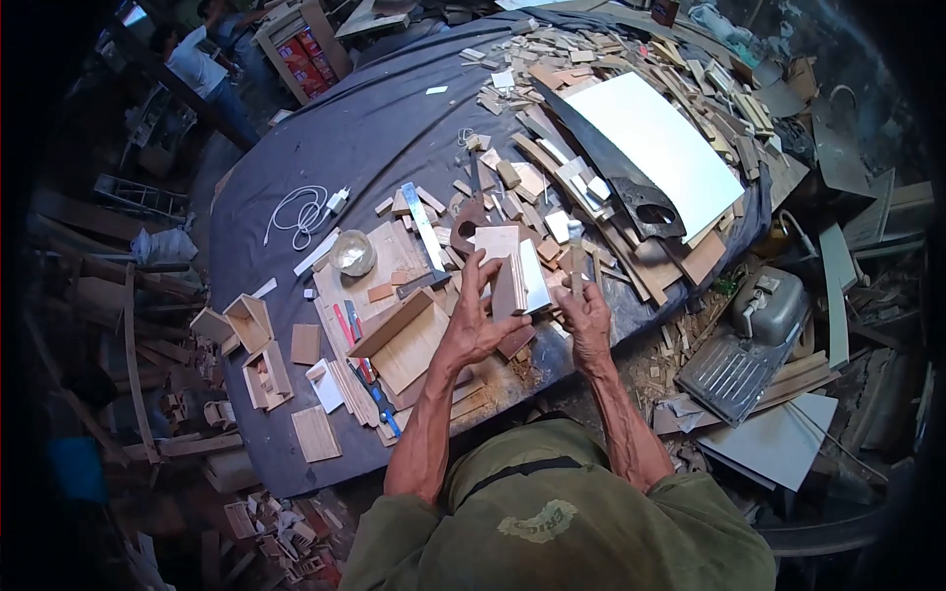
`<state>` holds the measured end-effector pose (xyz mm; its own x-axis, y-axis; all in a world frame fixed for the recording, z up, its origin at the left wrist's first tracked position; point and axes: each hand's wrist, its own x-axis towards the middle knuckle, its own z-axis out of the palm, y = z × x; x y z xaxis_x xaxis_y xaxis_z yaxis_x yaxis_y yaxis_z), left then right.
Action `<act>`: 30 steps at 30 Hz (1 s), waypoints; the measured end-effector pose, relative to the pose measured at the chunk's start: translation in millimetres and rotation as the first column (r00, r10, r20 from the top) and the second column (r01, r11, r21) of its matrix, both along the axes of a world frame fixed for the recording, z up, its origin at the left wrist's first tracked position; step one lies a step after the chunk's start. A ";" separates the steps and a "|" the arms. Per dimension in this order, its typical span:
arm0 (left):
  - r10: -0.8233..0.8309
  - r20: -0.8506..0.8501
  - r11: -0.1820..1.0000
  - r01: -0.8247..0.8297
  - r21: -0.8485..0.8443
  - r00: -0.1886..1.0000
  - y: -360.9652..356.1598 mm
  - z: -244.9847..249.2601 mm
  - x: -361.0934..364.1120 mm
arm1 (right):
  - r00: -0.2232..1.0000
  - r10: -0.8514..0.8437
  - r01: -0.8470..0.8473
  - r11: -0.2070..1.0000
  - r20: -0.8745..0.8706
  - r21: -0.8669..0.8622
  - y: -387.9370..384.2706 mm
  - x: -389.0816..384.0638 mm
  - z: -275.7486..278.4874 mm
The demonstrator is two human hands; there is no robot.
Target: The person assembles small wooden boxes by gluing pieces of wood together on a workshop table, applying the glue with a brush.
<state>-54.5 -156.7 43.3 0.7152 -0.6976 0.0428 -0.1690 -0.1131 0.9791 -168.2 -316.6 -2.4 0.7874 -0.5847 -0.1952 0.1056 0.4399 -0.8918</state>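
Plywood pieces point(514, 281), frame centre: seemingly thin, light, stiff, splinter-prone, best pinched at the edges; left hand point(478, 330) half-curled, gripping them upright; right hand point(589, 320) closed round a stick point(576, 251).

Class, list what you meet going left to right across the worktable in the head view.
Open wooden box → white cable → round clear container → left hand holding wooden block → right hand holding thin stick → white board.

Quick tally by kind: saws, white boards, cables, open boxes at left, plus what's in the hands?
Saw: 1
White board: 1
Cable: 1
Open boxes: 2
Wood panel, left hand: 1
Stick, right hand: 1
Total: 7
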 end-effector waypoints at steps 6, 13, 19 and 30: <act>0.015 -0.038 0.998 -0.017 -0.064 0.999 20.6 14.2 -20.5 | 0.984 0.169 -0.169 0.986 0.054 -0.012 29.0 19.6 44.2; -0.026 0.046 0.996 0.030 -0.084 0.999 62.8 30.2 -38.4 | 0.998 0.062 -0.063 0.995 -0.007 -0.075 58.2 37.0 58.2; 0.078 -0.129 0.993 -0.088 -0.078 0.989 112.4 37.5 -35.1 | 0.979 0.181 -0.198 0.960 -0.097 -0.199 78.5 16.0 50.3; 0.156 -0.135 0.971 -0.177 -0.161 0.979 161.4 31.9 -35.5 | 0.977 0.214 -0.164 0.817 0.026 -0.552 136.9 -8.8 53.6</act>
